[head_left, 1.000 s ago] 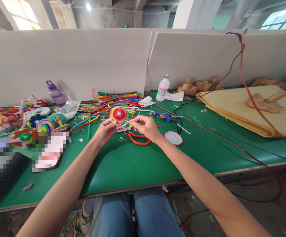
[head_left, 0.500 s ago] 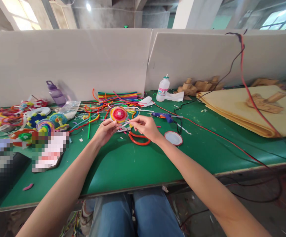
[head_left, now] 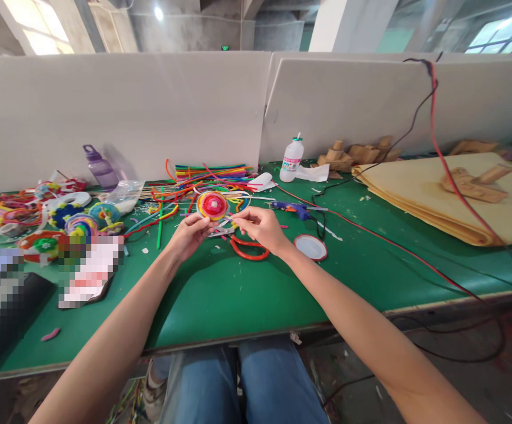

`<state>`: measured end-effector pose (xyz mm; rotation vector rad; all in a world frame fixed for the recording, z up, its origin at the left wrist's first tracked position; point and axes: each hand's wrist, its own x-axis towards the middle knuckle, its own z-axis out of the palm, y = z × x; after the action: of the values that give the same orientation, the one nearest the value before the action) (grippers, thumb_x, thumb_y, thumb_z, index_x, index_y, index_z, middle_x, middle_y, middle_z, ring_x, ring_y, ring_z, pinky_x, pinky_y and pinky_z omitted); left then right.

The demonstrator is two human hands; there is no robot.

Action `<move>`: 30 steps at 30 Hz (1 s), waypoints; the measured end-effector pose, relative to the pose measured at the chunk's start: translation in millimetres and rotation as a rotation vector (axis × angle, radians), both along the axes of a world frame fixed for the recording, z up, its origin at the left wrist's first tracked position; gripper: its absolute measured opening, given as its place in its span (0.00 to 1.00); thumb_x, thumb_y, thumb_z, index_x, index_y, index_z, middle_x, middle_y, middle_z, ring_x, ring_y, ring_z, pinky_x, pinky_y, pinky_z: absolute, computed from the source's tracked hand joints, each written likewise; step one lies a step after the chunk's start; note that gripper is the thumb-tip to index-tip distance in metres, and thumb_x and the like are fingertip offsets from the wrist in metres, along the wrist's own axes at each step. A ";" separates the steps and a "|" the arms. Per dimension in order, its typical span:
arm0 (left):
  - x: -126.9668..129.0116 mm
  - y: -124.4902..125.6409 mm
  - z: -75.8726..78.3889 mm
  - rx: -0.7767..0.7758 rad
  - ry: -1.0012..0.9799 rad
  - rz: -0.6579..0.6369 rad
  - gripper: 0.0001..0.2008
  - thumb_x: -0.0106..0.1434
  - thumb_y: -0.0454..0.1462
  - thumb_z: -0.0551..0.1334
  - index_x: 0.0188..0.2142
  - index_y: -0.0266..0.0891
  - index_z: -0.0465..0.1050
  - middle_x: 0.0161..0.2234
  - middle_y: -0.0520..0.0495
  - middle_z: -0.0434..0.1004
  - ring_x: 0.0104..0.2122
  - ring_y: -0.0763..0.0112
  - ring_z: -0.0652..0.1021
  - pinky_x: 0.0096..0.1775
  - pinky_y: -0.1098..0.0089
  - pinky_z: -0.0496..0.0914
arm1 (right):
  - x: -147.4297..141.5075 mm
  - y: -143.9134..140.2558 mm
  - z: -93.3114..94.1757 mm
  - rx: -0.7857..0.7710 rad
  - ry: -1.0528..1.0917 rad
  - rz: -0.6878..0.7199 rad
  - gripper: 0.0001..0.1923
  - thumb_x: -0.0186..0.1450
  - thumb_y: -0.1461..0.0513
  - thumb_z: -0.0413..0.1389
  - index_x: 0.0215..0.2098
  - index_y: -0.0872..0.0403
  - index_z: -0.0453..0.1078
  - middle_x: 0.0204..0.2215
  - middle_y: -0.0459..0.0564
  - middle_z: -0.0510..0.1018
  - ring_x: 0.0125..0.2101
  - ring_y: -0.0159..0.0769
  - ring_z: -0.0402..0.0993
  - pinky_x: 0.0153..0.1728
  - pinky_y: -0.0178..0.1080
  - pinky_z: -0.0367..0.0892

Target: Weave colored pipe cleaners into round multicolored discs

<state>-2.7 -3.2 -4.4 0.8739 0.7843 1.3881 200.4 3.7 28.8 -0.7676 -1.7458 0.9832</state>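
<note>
The fingers of the left hand [head_left: 189, 234] are closed on the lower edge of a round coiled disc [head_left: 212, 205] of red, pink, yellow and orange rings, holding it upright and just above the table [head_left: 220, 294], toward the middle of the far half. The fingers of the right hand [head_left: 258, 227] are pinched on a thin pink strand [head_left: 230, 219] that runs to the disc's lower right edge, so the two hands nearly meet beneath it. Directly under the hands lies an orange-red loop [head_left: 249, 250] flat on the green surface, and just to its right a round white lid with a red rim [head_left: 310, 247]. Beyond the right hand a blue glue gun [head_left: 291, 207] rests on its side, its cord trailing toward the far edge. Behind the disc a stack of straight coloured pipe cleaners [head_left: 211, 172] lies along the far edge, with loose ones scattered before it. A white glue bottle [head_left: 291, 159] stands upright farther right at the far edge. Toward the left edge sit several finished coiled pieces [head_left: 81, 224] and a purple water bottle [head_left: 100, 168]. At the right end a folded tan cloth [head_left: 450, 200] covers the table, and a red cable [head_left: 397, 247] crosses the surface diagonally.
</note>
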 end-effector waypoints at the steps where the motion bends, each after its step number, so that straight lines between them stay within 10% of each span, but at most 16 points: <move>1: 0.5 -0.1 0.4 0.000 0.005 0.001 0.14 0.42 0.36 0.75 0.29 0.36 0.76 0.28 0.47 0.81 0.29 0.72 0.80 0.36 0.73 0.73 | 0.0 0.0 0.0 0.001 0.000 0.000 0.09 0.58 0.58 0.59 0.30 0.57 0.74 0.20 0.45 0.72 0.20 0.27 0.65 0.21 0.33 0.61; 30: 1.7 -0.5 2.5 -0.007 -0.003 -0.005 0.16 0.41 0.36 0.76 0.29 0.35 0.76 0.27 0.48 0.81 0.28 0.74 0.80 0.34 0.76 0.73 | -0.4 0.5 -0.4 0.004 -0.016 -0.008 0.09 0.58 0.59 0.59 0.30 0.58 0.74 0.21 0.46 0.73 0.20 0.27 0.66 0.23 0.34 0.62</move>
<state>-1.0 -3.7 -1.9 0.8676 0.7836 1.3819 200.1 4.2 28.4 -0.7814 -1.7564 0.9703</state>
